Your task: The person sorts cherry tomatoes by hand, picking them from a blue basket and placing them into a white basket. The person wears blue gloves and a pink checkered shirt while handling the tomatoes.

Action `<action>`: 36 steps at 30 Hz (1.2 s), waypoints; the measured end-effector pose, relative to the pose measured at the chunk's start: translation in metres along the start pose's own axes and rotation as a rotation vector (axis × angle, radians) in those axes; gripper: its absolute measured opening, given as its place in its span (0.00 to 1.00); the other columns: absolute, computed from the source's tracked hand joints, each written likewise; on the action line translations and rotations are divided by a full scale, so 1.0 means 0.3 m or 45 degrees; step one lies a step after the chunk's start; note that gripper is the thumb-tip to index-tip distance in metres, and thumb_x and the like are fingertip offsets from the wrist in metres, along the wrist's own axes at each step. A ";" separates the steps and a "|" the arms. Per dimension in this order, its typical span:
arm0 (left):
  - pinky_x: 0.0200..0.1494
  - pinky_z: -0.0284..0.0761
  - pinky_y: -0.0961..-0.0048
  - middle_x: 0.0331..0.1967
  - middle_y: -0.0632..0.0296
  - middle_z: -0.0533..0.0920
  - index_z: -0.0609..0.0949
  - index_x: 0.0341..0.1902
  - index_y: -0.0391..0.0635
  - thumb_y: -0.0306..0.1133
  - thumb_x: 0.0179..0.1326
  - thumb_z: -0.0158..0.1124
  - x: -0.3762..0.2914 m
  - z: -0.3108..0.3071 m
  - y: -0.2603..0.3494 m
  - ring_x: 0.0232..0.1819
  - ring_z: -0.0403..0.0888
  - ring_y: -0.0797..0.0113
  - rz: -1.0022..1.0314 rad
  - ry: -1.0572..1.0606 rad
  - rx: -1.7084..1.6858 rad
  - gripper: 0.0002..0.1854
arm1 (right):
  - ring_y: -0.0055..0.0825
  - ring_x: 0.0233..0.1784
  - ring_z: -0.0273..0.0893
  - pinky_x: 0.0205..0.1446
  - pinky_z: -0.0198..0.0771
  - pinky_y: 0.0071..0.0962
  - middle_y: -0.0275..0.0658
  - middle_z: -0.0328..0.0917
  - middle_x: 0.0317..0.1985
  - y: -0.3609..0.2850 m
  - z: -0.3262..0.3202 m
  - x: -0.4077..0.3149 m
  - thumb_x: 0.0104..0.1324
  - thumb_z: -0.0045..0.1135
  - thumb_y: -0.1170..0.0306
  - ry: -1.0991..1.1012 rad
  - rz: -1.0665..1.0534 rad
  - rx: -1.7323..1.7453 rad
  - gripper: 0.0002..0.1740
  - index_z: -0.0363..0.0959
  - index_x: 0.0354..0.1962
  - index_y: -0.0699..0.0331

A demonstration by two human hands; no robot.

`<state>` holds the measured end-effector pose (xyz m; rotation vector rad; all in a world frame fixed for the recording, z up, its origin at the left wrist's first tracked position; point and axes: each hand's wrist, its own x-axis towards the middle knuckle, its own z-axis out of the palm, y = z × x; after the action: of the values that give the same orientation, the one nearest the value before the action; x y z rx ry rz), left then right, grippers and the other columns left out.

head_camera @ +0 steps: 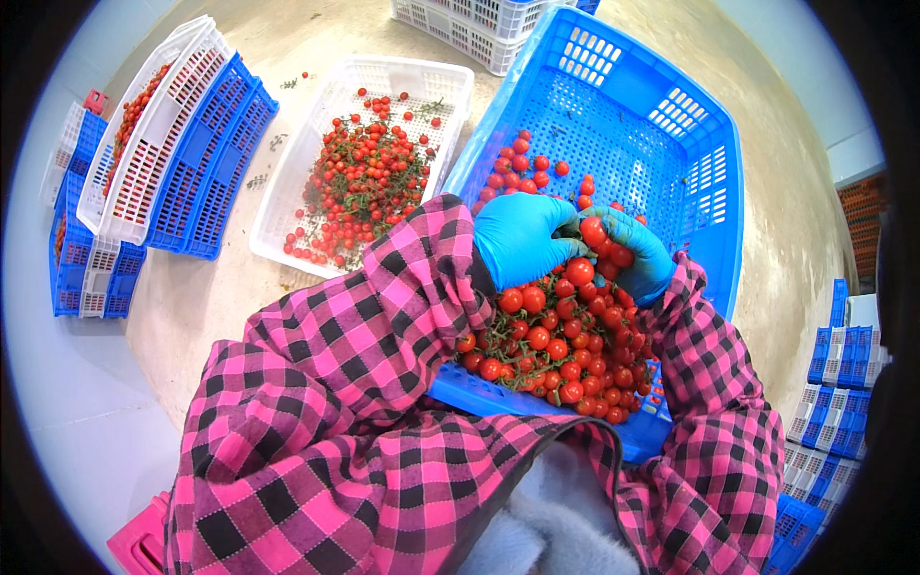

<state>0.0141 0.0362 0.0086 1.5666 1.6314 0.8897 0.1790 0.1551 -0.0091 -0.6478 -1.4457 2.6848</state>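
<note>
A blue plastic crate (708,237) tilts in front of me. Its near end holds a heap of cherry tomatoes (568,345), many still on green stems. Both hands wear blue gloves and meet above the heap. My right hand (640,251) curls around a few cherry tomatoes (609,248). From the left, my left hand (525,233) brings its bent fingers and thumb close to those fruits; whether something is pinched between them is hidden. Loose red tomatoes (514,169) without stems lie along the crate's left side, beyond my left hand.
A white plastic crate (287,208) with tomatoes and stripped stems sits on the floor to the left. Blue and white crates (194,144) are stacked at far left, more crates (841,359) at right. White crates (474,29) stand behind. A pink plastic object (144,532) is at lower left.
</note>
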 end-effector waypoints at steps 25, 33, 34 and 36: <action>0.41 0.72 0.64 0.33 0.57 0.79 0.78 0.43 0.51 0.30 0.48 0.52 -0.018 0.037 -0.052 0.36 0.77 0.58 0.351 -0.535 0.319 0.16 | 0.24 0.26 0.64 0.17 0.61 0.22 0.31 0.64 0.22 -0.185 -0.161 -0.247 0.59 0.47 0.54 0.465 -0.025 0.071 0.17 0.67 0.40 0.55; 0.40 0.72 0.64 0.32 0.55 0.78 0.77 0.44 0.52 0.26 0.47 0.51 -0.014 0.038 -0.053 0.35 0.77 0.57 0.318 -0.459 0.347 0.17 | 0.22 0.22 0.65 0.15 0.61 0.24 0.29 0.67 0.21 -0.090 -0.589 -0.721 0.60 0.44 0.53 1.239 -0.130 0.396 0.14 0.68 0.28 0.52; 0.40 0.72 0.64 0.33 0.55 0.79 0.77 0.43 0.50 0.27 0.49 0.53 -0.013 0.038 -0.054 0.36 0.77 0.57 0.336 -0.443 0.357 0.16 | 0.23 0.23 0.66 0.16 0.62 0.25 0.30 0.68 0.22 -0.011 -0.648 -0.753 0.60 0.44 0.53 1.348 -0.005 0.408 0.14 0.68 0.29 0.52; 0.40 0.73 0.65 0.34 0.55 0.79 0.77 0.44 0.49 0.27 0.51 0.53 -0.008 0.038 -0.057 0.37 0.77 0.57 0.324 -0.439 0.390 0.15 | 0.23 0.23 0.67 0.18 0.63 0.26 0.30 0.69 0.23 0.179 -0.744 -0.792 0.60 0.45 0.54 1.453 0.283 0.395 0.13 0.68 0.31 0.53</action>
<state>0.0150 0.0332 -0.0119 2.0451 1.3852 0.4675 0.4878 0.2508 -0.0779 -1.9025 -0.6386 1.8664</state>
